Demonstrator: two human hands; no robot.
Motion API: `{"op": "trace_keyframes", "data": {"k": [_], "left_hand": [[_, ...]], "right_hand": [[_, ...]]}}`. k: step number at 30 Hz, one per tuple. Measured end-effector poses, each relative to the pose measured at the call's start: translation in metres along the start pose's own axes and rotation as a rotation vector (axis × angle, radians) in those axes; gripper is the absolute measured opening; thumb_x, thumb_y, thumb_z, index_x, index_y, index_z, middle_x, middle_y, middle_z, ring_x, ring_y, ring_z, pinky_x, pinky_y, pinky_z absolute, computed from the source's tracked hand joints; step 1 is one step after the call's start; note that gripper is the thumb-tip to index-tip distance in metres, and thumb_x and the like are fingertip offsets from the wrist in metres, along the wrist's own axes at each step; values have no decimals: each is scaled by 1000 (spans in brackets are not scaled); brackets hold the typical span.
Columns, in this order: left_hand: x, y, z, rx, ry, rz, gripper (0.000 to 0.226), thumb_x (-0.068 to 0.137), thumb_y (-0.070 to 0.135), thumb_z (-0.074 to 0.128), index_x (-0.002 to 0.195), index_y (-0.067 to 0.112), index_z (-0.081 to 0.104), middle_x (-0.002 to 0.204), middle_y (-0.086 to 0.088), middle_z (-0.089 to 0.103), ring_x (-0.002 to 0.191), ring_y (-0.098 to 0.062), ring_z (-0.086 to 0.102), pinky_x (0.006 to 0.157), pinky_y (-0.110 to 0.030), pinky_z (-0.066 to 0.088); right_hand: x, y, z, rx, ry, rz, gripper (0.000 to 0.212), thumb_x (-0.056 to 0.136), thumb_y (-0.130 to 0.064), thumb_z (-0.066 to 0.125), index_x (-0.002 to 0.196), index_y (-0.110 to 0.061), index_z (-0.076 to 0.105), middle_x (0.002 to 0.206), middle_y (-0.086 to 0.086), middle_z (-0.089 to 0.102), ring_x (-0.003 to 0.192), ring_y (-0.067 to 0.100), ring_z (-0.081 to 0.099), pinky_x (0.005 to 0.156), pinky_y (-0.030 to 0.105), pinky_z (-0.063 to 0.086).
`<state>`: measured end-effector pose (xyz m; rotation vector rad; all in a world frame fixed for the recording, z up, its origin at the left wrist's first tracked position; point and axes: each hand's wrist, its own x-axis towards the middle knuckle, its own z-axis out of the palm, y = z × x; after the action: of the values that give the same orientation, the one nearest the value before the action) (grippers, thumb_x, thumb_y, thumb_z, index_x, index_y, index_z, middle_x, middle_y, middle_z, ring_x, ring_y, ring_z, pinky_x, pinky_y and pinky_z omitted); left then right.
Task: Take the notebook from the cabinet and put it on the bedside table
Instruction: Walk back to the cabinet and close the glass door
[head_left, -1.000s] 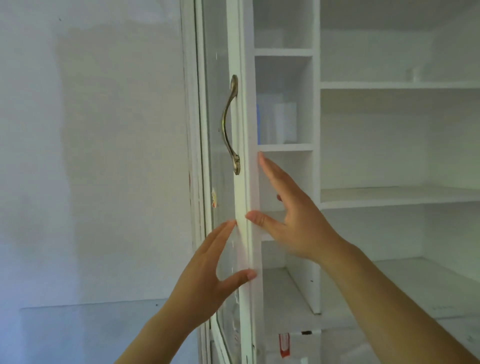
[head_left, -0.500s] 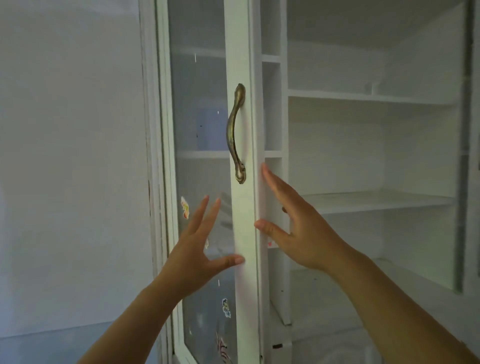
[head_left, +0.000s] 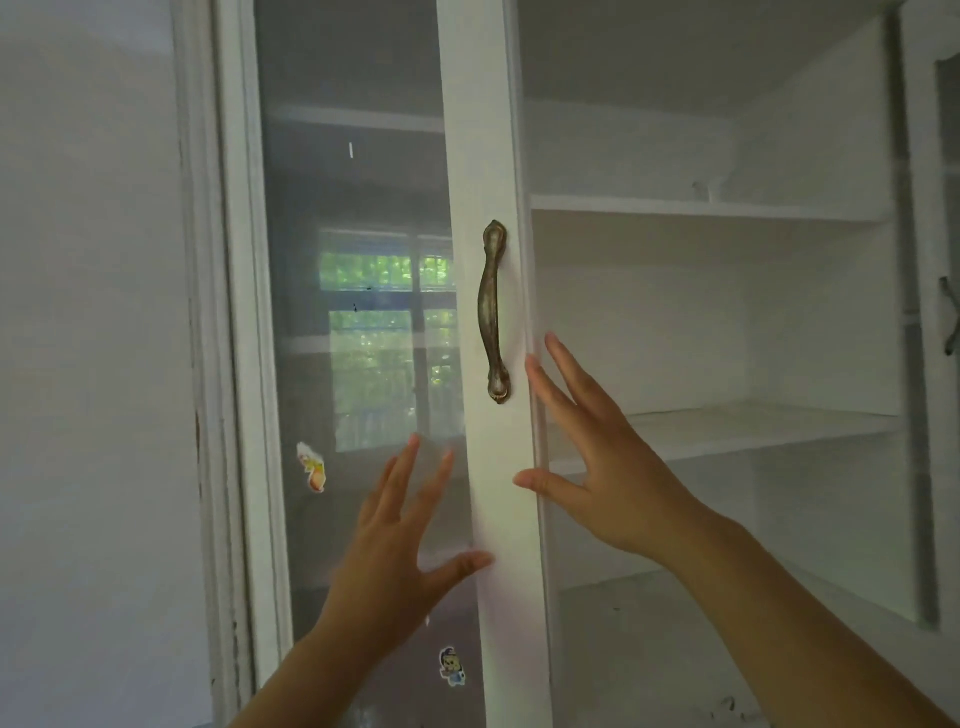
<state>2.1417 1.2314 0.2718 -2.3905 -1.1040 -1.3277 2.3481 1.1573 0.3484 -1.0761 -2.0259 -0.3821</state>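
Swinging further round since a second ago, the glass door (head_left: 363, 312) now faces me almost flat, its pane mirroring a window. My left hand (head_left: 395, 561) is spread open against the glass, thumb reaching onto the white door frame (head_left: 498, 519); my right hand (head_left: 608, 478) is splayed at the frame's free edge, holding nothing. One bronze handle (head_left: 494, 312) runs upright on the frame. Two stickers (head_left: 311, 467) cling to the pane. I cannot see the notebook anywhere in the white cabinet (head_left: 727, 208); three shelves show bare.
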Motion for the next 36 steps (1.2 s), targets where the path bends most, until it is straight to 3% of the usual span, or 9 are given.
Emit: {"op": "trace_keyframes", "data": {"k": [6, 11, 15, 20, 24, 28, 32, 36], "left_hand": [[45, -9, 6, 127, 113, -25, 90, 65, 67, 51, 138, 50, 1, 153, 14, -13, 141, -12, -12, 108, -37, 7], [77, -17, 32, 263, 69, 13, 99, 70, 59, 63, 135, 56, -12, 151, 12, -20, 139, -14, -16, 110, -38, 3], [87, -29, 51, 346, 54, -13, 94, 69, 68, 52, 138, 52, -10, 151, 14, -24, 139, -13, -20, 112, -49, 10], [96, -34, 66, 412, 65, -58, 91, 65, 76, 34, 139, 51, -12, 148, 16, -31, 137, -11, -27, 109, -45, 0], [102, -37, 71, 471, 47, -63, 96, 67, 73, 46, 138, 50, -14, 151, 10, -27, 138, -16, -25, 108, -45, -1], [105, -44, 69, 557, 18, -40, 109, 60, 67, 63, 142, 47, -7, 155, 4, -14, 141, -21, -10, 106, -55, 6], [107, -55, 69, 574, -7, -20, 109, 62, 68, 63, 140, 49, -11, 154, 8, -21, 139, -16, -20, 107, -54, 2], [111, -63, 77, 610, -14, -14, 108, 61, 71, 61, 144, 42, -2, 156, 0, -8, 141, -20, -13, 106, -57, 7]], "right_hand": [[12, 49, 15, -82, -8, -5, 91, 84, -41, 60, 137, -47, -13, 142, -33, -31, 133, -8, -24, 100, 11, -6], [25, 82, 32, -126, -44, -45, 96, 83, -42, 62, 140, -38, -15, 145, -29, -31, 133, -7, -25, 103, 12, -5], [36, 106, 40, -159, -42, -76, 102, 81, -42, 65, 140, -34, -17, 147, -24, -30, 135, -3, -25, 107, 17, -2], [48, 135, 55, -151, -34, -101, 105, 79, -43, 66, 140, -36, -18, 145, -25, -34, 134, -2, -28, 101, 14, -7], [54, 147, 63, -172, -18, -119, 105, 78, -45, 67, 142, -34, -16, 148, -21, -32, 135, 1, -27, 103, 14, -9], [53, 148, 77, -246, -42, -138, 108, 78, -47, 65, 141, -27, -20, 148, -12, -35, 135, 4, -31, 113, 29, -7], [57, 149, 86, -231, -34, -112, 114, 77, -45, 67, 137, -24, -27, 142, -15, -43, 133, 2, -33, 112, 27, -7], [62, 151, 90, -221, -70, -85, 118, 76, -47, 68, 132, -23, -34, 136, -15, -50, 130, 2, -38, 112, 25, -5]]}}
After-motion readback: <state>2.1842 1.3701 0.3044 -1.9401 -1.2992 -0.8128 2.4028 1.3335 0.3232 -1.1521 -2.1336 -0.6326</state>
